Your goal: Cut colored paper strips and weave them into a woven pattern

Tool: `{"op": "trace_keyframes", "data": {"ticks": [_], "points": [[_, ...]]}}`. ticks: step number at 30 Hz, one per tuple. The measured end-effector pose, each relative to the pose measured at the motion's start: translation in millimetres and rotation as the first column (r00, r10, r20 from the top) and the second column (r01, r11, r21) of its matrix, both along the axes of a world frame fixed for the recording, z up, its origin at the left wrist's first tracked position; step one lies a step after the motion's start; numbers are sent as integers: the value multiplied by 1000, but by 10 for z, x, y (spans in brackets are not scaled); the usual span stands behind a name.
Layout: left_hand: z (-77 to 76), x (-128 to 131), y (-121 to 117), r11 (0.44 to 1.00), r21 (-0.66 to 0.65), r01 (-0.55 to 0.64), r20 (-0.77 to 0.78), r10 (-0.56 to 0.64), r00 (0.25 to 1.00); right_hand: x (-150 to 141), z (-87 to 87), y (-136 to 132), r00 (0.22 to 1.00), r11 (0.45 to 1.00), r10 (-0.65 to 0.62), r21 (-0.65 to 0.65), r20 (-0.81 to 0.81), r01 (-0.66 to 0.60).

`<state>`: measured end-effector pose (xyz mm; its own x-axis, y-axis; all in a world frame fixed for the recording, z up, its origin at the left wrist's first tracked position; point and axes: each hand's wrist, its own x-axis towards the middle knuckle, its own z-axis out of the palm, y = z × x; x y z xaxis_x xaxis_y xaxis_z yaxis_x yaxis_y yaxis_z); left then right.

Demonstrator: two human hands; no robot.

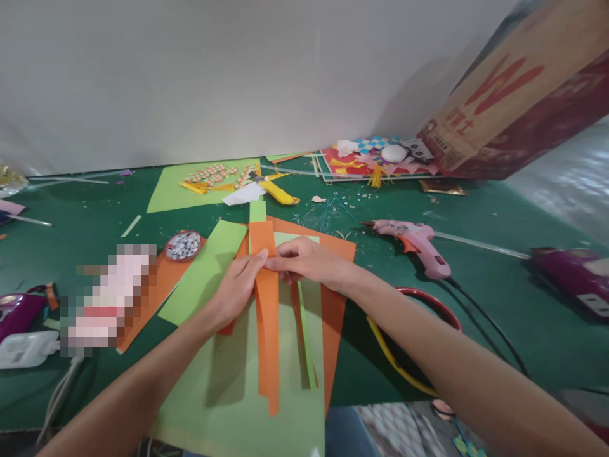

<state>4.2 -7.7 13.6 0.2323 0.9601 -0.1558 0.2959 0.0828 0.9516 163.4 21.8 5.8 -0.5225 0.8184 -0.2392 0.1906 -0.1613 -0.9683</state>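
Orange paper strips (pixel 268 330) hang down in front of me, held near their upper end by both hands. My left hand (pixel 240 279) pinches them from the left, its thumb on the front strip. From the right, my right hand (pixel 307 259) closes its fingertips on the same strips, next to the left thumb. A short green paper piece (pixel 257 211) sticks out above the orange top. Narrow green and orange strips (pixel 307 336) dangle below my right hand. Beneath lie a large light green sheet (pixel 285 425) and an orange sheet (pixel 337 317).
A pink hot glue gun (pixel 419 244) rests on the right, its black cord trailing forward. A yellow utility knife (pixel 280 192) lies behind the strips. To the left are a round container of googly eyes (pixel 183 246) and a green strip (pixel 204 273). A paper bag (pixel 514 101) stands back right.
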Motion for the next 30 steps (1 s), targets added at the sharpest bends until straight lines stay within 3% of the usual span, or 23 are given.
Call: {"op": "trace_keyframes", "data": {"ticks": [8, 18, 21, 26, 30], "points": [[-62, 13, 0, 1000, 21, -15, 150, 12, 989, -11, 2, 1, 1000, 1000, -7, -3, -11, 7], [24, -2, 11, 993, 17, -118, -15, 118, 993, -18, 30, -44, 997, 997, 77, -24, -4, -77], [2, -19, 34, 990, 34, -140, 8, 140, 990, -23, 51, -56, 995, 994, 98, -39, -8, -98], [-108, -80, 108, 951, 99, -292, 82, 285, 955, -20, 77, -72, 980, 982, 191, -17, 55, -190], [-127, -100, 133, 941, 136, -309, 76, 301, 951, -16, 78, -71, 979, 981, 190, 14, 74, -191]]}}
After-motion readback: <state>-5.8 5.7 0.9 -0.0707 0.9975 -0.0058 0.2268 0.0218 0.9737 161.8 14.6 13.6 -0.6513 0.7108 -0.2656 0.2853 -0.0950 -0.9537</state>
